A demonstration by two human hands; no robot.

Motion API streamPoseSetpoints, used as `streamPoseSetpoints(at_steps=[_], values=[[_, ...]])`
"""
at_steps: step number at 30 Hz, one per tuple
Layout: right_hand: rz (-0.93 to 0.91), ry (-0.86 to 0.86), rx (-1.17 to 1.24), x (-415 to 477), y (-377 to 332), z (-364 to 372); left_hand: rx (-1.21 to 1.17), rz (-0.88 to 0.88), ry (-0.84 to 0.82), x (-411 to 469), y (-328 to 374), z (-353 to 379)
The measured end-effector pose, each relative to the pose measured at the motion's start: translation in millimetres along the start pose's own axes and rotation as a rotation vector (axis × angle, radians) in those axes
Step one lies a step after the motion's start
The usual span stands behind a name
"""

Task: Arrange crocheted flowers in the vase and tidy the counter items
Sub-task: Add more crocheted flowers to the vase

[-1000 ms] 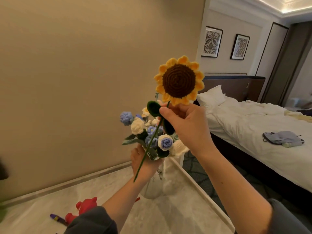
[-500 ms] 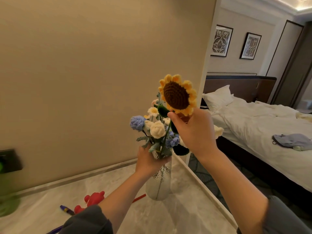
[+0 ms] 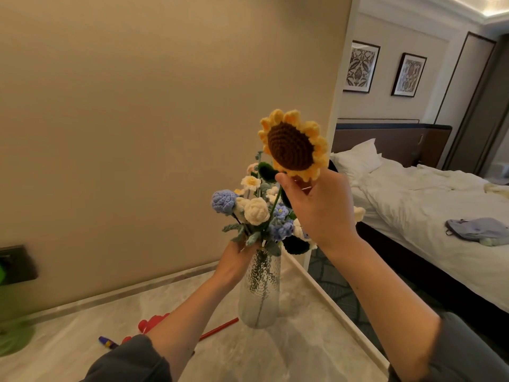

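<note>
Head | right hand (image 3: 319, 210) grip pinches sunflower (image 3: 292, 147) stem | left hand (image 3: 234, 260) grip clasps vase (image 3: 260, 293) neck

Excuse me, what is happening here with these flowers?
A person is arranging crocheted flowers at a marble counter. The right hand pinches a sunflower just under its head, and its green stem runs down among the blue and white flowers. The left hand grips the glass vase at its neck.

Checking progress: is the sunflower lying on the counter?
No, the right hand holds the sunflower by its stem, up above the vase.
</note>
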State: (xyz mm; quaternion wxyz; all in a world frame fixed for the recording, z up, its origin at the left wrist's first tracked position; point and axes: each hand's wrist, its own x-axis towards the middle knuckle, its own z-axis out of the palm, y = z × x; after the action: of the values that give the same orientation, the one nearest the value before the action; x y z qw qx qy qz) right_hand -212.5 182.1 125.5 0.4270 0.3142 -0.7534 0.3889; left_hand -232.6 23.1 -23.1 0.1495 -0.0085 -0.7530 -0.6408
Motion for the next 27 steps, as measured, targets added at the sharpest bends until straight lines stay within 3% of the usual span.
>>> streamPoseSetpoints(at_steps=[4, 7, 11, 18, 24, 27], values=[[0.008, -0.136, -0.043, -4, 4, 7, 0.02, 0.036, 0.001, -1, 1, 1], [0.125, -0.286, -0.072, -9, 13, 17, -0.004, 0.049, 0.022, -2, 3, 4], [0.272, -0.346, -0.055, -8, 21, 24, -0.048, 0.024, 0.039, -1, 1, 5], [0.463, -0.527, 0.168, -4, 34, 22, -0.025, 0.016, 0.029, -2, 3, 5], [0.354, -0.618, 0.368, 2, 33, -1, -0.05, -0.042, 0.064, -4, 9, 6], [0.228, -0.685, 0.308, 2, 36, -5, -0.014, -0.044, 0.064, -5, 12, 7]])
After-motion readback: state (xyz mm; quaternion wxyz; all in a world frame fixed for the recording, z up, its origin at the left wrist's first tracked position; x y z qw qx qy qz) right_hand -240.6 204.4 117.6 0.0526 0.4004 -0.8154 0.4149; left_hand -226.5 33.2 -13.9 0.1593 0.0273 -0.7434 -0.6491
